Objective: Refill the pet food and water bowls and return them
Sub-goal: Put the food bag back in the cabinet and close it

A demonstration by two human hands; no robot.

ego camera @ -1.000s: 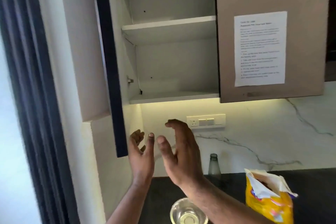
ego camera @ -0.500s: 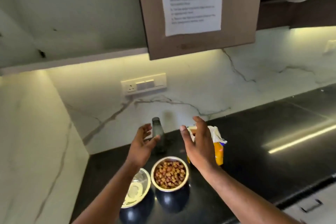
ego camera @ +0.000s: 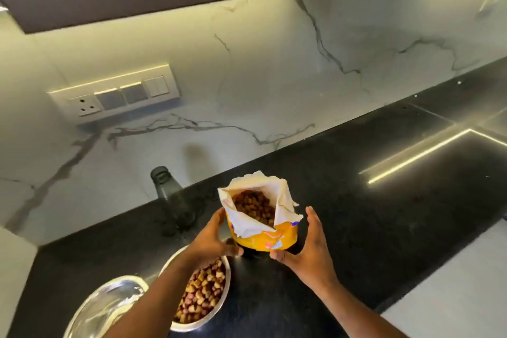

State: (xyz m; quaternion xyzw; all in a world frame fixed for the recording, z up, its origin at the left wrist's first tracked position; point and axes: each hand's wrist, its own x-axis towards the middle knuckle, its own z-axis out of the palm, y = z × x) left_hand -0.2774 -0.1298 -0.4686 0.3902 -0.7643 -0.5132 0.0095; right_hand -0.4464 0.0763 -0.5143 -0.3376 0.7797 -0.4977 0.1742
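Two hands close in on the torn-open yellow plastic bag of brown kibble (ego camera: 260, 223), which stands on the black stone counter (ego camera: 384, 200) just behind the round steel food bowl heaped with kibble (ego camera: 204, 293). Our left hand (ego camera: 211, 239) cups the bag's left side with fingers curled; our right hand (ego camera: 307, 252) is spread at its right, thumb near the base, and we cannot tell whether the palm touches yet. We judge the soft, open mouth the main risk: a squeeze or a tilt would spill kibble onto the counter. Our left forearm crosses above the food bowl and the round steel water bowl (ego camera: 107, 307) beside it, so a dropped elbow could slop water. Behind the bag, the dark glass bottle (ego camera: 171, 195) stands close enough to be knocked.
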